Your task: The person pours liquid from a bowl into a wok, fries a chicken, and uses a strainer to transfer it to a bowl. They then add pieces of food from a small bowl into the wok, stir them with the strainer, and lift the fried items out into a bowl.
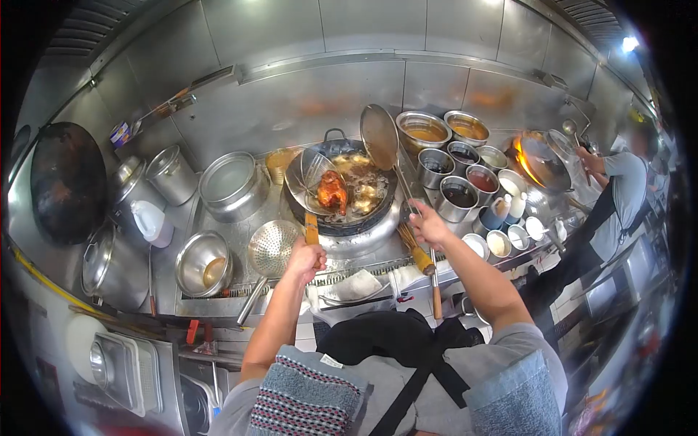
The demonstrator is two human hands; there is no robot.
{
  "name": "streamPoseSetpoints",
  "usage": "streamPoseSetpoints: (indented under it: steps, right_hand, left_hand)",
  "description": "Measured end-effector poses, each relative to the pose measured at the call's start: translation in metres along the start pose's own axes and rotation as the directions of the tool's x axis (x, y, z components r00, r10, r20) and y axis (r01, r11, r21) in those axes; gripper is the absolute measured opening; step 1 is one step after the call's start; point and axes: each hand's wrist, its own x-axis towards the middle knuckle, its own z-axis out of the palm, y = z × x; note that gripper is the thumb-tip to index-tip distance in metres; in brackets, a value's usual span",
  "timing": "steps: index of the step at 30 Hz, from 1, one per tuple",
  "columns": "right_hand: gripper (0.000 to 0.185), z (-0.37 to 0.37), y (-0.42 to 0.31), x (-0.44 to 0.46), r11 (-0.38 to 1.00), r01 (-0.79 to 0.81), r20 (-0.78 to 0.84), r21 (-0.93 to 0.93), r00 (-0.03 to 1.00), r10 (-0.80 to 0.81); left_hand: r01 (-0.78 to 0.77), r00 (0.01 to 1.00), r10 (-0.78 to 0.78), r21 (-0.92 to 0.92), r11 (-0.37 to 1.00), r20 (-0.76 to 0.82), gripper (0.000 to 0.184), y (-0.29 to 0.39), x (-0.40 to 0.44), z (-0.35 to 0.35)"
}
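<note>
My left hand (308, 260) is closed around the wooden handle of a wire strainer (311, 171). A browned, glossy piece of poultry (332, 190) rests in its basket, above a large wok (391, 192) of bubbling oil. My right hand (429, 226) grips the metal shaft of a long-handled skimmer (379, 136). Its round head is raised over the wok's back right side, apart from the poultry. Several pale golden pieces (369, 192) float in the oil. A bamboo brush (416, 251) lies just left of my right hand, at the wok's front right.
A perforated ladle (273, 247) and a steel bowl (204, 264) lie to the left, with a large pot (231, 185) behind. Several sauce pots (459, 198) and small bowls stand at right. Beyond, a co-worker (618, 185) works at a flaming wok (538, 163).
</note>
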Motion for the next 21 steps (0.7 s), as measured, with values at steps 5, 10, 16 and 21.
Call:
streamPoseSetpoints:
  steps: [5,10,16,21]
  right_hand:
    - [0.049,-0.001,0.034,0.002,0.977,-0.047,0.010,0.207,0.999,0.046]
    - [0.050,-0.003,0.055,-0.004,0.978,-0.067,-0.029,0.198,0.997,0.074]
    - [0.051,0.006,0.060,-0.007,0.980,-0.091,-0.006,0.175,0.996,0.094]
    - [0.051,0.021,0.050,-0.008,0.992,-0.086,-0.082,0.089,0.992,0.093]
  left_hand:
    - [0.014,1.000,-0.017,0.184,0.983,0.010,0.031,-0.017,0.016,0.001]
    - [-0.014,0.998,0.033,0.324,0.946,-0.052,0.031,-0.039,0.045,-0.014]
    - [-0.108,0.952,0.265,0.644,0.758,-0.153,0.036,-0.044,0.082,-0.050]
    - [0.024,0.937,0.302,0.895,0.446,-0.176,0.053,-0.021,0.073,-0.056]
